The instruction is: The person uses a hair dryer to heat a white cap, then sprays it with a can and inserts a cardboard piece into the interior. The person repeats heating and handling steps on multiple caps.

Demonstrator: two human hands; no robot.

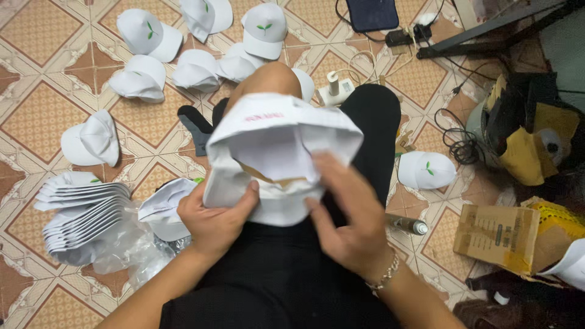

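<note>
White cap [274, 146] sat at frame centre, resting on the person's raised knee [271, 76], upside down so the hollow inside faced the camera. Brim pointed toward 12 o'clock, away from the body; rear of the crown toward 6 o'clock. Long axis ran roughly 12 to 6. A strip of brown card showed inside the crown.

Left hand [213, 219] gripped the cap's near rim at about 7 o'clock, thumb pressed over the edge onto the inner fabric, fingers curled beneath. Right hand [344, 213] gripped the rim at about 5 o'clock, fingers reaching up into the hollow, thumb on the lower edge. A thin bracelet [384, 275] sat on the right wrist. Both hands closed on the cap, neither loose.

At 9 o'clock, a neat stack of white caps [79, 213] lay on the tiled floor [36, 116], with crumpled clear plastic [131, 247] just beside it. Loose white caps with small green leaf marks [149, 33] were scattered from 10 to 12 o'clock. One more such cap [426, 170] lay at 3 o'clock, near a small cylinder [407, 225] on the floor. A cardboard box [496, 237] sat at 4 o'clock. Cables and a power strip [335, 88] lay at 1 o'clock.
</note>
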